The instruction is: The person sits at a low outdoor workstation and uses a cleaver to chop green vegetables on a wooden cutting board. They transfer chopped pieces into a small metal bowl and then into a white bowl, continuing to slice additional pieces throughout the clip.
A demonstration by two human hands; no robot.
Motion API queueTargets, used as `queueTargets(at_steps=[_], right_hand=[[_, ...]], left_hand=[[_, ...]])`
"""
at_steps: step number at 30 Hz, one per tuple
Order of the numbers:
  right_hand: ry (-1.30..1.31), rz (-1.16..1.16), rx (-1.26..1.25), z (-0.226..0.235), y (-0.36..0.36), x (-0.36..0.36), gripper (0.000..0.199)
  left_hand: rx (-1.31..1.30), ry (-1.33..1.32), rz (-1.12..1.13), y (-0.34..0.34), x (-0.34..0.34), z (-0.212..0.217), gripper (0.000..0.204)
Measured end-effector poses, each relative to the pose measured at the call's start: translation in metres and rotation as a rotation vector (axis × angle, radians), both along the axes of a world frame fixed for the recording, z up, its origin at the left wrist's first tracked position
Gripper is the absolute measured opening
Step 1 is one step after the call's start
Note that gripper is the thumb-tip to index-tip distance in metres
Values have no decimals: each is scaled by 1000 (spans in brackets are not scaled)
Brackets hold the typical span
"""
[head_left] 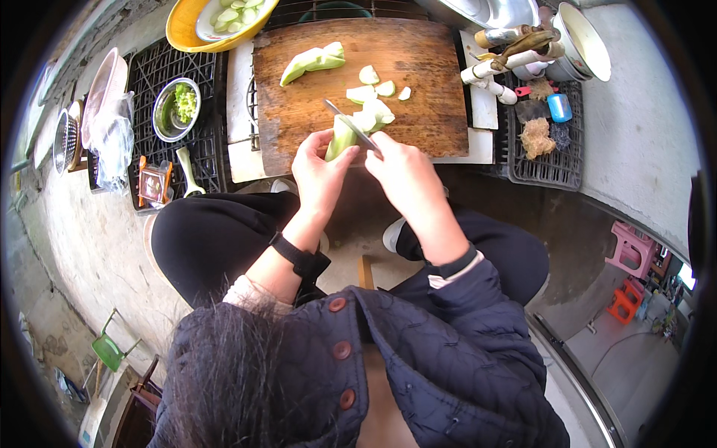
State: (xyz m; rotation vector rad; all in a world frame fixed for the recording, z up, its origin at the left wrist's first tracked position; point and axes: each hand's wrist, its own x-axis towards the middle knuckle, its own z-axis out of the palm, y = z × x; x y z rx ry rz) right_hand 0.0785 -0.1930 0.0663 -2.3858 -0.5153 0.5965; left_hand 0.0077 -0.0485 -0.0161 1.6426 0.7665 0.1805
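My left hand (320,170) is closed round a peeled pale green gourd (341,140) near the front edge of a worn wooden cutting board (299,112). In my right hand (403,166) is a knife (352,127), its blade slanting up and to the left across the gourd. My fingers cover the knife's handle. Fresh-cut gourd pieces (373,113) lie just beyond the blade, and a few more are scattered farther back. Another peeled gourd piece (314,63) rests on the board's far left part.
A yellow basin (181,30) of slices stands at the far left. Left on a black crate are a metal bowl (158,119) of chopped greens and a pale-handled tool (188,170). Utensils (515,56), scrubbers (536,138) and an enamel pot (586,41) are at right.
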Motion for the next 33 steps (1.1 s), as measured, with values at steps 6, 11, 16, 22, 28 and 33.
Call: queueTargets(at_steps=[6, 11, 16, 22, 28, 33], right_hand=[[37, -94, 78, -14, -1, 2, 23], [90, -135, 162, 3, -9, 7, 23], [88, -82, 118, 17, -10, 4, 23], [93, -38, 62, 20, -11, 2, 22], [63, -28, 5, 0, 0, 3, 22], [53, -114, 81, 3, -2, 2, 22]], left_hand=[[483, 17, -75, 1, 0, 13, 45], [-110, 74, -22, 15, 5, 16, 44], [-178, 46, 4, 13, 6, 14, 42], [-214, 34, 12, 14, 7, 15, 42], [-248, 41, 10, 15, 5, 17, 43], [-172, 25, 33, 15, 4, 15, 45]])
